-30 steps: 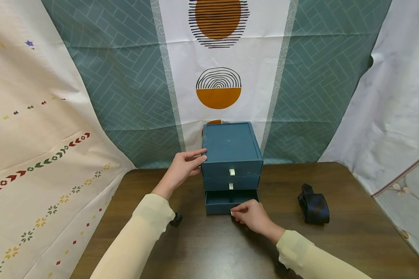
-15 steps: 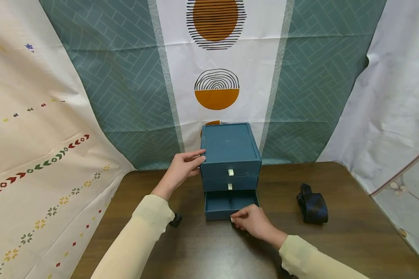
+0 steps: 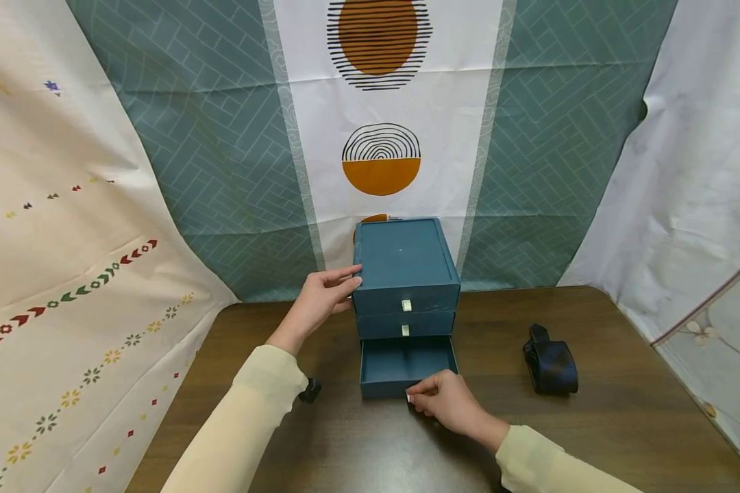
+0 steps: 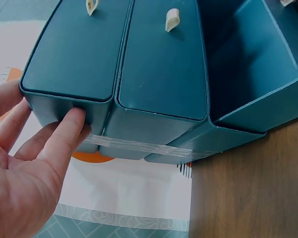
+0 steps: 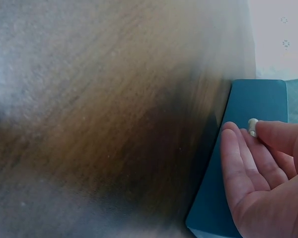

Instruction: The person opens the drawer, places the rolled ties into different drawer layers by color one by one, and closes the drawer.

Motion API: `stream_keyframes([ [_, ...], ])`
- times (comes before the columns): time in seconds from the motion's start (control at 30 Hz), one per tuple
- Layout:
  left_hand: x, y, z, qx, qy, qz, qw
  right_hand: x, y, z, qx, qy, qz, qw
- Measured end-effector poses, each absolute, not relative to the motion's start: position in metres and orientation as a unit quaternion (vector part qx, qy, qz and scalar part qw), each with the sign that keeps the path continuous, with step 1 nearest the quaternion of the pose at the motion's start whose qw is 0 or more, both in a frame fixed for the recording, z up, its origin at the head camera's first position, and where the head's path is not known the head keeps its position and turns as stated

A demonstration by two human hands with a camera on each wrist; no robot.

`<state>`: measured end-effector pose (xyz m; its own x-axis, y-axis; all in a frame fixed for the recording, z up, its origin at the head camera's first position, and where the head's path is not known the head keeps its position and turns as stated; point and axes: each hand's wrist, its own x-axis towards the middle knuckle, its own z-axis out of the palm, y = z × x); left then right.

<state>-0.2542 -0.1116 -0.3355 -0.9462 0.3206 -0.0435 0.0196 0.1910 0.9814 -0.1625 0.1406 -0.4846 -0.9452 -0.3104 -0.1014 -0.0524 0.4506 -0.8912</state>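
A teal three-drawer box (image 3: 401,257) stands on the table against the cloth backdrop. Its lowest drawer (image 3: 407,359) is pulled out and its inside looks bare; the top and middle drawers are closed, each with a small cream pull tab (image 4: 173,20). My right hand (image 3: 450,404) pinches the bottom drawer's cream tab (image 5: 253,127) between thumb and finger. My left hand (image 3: 321,301) rests its fingers against the box's upper left side, as the left wrist view shows, with fingers fairly straight (image 4: 64,136). Clear tape (image 4: 144,145) runs along that side.
A dark rolled strap-like item (image 3: 551,363) lies on the wooden table (image 3: 370,452) to the right. A small black object (image 3: 311,389) shows by the left cuff. Patterned cloths (image 3: 222,171) hang behind and on both sides.
The right hand has drawn the bottom drawer further out toward me, so more of its inside shows. The left hand has stayed on the box's side.
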Motion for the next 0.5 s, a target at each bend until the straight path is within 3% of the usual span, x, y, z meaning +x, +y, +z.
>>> stream_keyframes([
  [0.5, -0.254, -0.112, -0.335, 0.111, 0.764, 0.624, 0.12, -0.161, 0.15, -0.479, -0.123, 0.822, -0.534, 0.155],
])
